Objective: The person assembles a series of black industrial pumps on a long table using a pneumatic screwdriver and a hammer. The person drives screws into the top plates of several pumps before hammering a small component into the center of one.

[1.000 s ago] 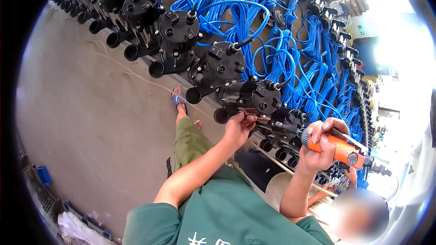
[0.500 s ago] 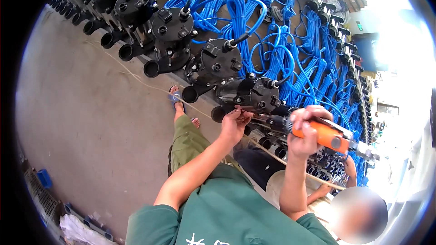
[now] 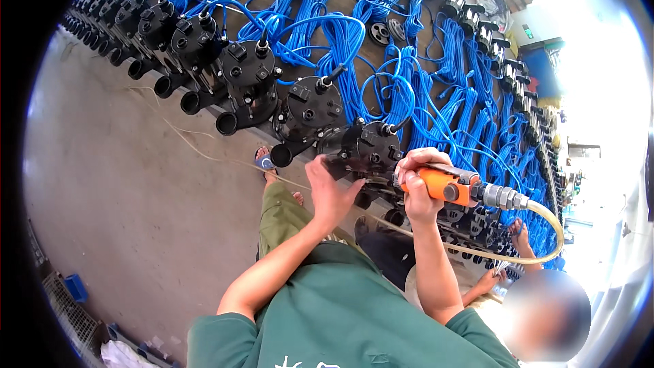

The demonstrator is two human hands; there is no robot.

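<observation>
My right hand [image 3: 424,180] is wrapped round an orange air-powered driver [image 3: 446,186] with a metal lever and a clear hose [image 3: 555,221] at its rear. The driver's front points left, toward a black submersible pump [image 3: 371,146] that is tilted over; the tip is hidden by my hand and the pump. Beside the pump's lower end is my left hand [image 3: 330,194], thumb and fingers apart, its fingertips smeared by motion. It covers the pump's outlet, and I see nothing held in it. Another upright black pump [image 3: 312,105] stands just to the left.
More black pumps [image 3: 248,82] run in a row toward the far left, with coiled blue cables [image 3: 344,37] behind. A co-worker's hand [image 3: 487,283] holds thin metal pieces at the lower right. A pale hose [image 3: 231,161] lies on the floor, and a blue bin [image 3: 76,287] stands at left.
The driver has moved left and nearer the pump in my right hand, and its hose now shows. My left hand has shifted left and spread from a pinch.
</observation>
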